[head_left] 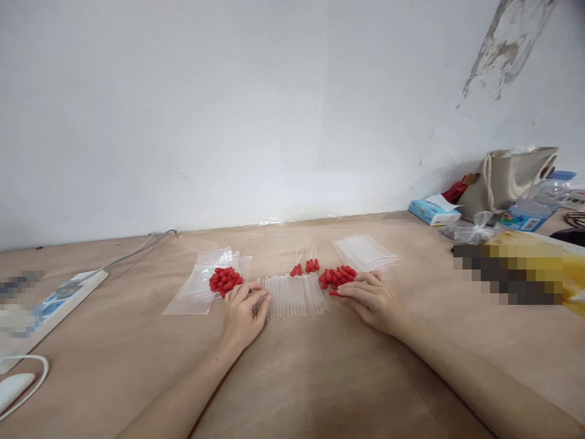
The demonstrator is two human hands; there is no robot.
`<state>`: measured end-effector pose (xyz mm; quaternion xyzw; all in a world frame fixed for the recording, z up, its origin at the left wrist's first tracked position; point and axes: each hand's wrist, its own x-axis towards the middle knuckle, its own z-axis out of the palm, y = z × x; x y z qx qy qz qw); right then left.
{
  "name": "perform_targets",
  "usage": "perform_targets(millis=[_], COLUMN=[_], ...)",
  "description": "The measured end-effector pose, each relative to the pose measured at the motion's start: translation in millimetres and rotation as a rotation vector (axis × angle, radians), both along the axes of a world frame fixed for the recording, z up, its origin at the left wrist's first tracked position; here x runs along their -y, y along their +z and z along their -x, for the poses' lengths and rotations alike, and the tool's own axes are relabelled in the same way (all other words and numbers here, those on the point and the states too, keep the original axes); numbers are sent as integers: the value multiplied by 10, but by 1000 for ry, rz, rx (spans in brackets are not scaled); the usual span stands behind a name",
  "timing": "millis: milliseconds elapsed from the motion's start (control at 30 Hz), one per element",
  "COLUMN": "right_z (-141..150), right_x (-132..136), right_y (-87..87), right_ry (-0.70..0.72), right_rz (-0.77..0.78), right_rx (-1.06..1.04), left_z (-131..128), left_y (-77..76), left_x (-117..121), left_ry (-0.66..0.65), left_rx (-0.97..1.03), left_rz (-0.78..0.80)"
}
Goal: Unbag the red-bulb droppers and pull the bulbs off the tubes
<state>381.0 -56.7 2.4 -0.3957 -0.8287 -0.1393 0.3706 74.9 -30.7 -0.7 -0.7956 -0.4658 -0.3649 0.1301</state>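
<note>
Both hands: left hand (244, 308) curled on clear glass tubes (295, 296), right hand (372, 299) pinching red rubber bulb (334, 293).

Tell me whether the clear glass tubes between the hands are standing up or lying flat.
Lying flat: the clear glass tubes lie side by side in a row on the brown wooden table.

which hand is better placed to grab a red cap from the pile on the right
Right. The right hand already rests against the right-side pile of red caps, fingertips touching one. The left hand sits across the clear tubes.
</note>
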Motion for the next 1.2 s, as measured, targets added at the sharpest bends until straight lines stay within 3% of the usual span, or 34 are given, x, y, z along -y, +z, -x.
perform_targets(millis=[267,500,800,967,1067,1200], right_z=[-35,-47,-17,-12,27,238], right_x=[-61,-10,5,6,32,120], right_y=[-135,-116,-105,-96,-78,-1], right_ry=[-90,-176,-166,-159,-155,-120], right_rz=[-41,-37,-10,-69,-119,-76], right_rx=[94,96,35,-16,-94,-162], left_z=[-107,-544,-868,-805,-601,-269], left_y=[96,321,251,315,308,214], left_x=[-17,-298,-649,-513,-300,36], left_ry=[2,67,203,218,91,-65], left_rx=[-10,-12,42,128,201,92], left_rz=[42,258,402,353,323,256])
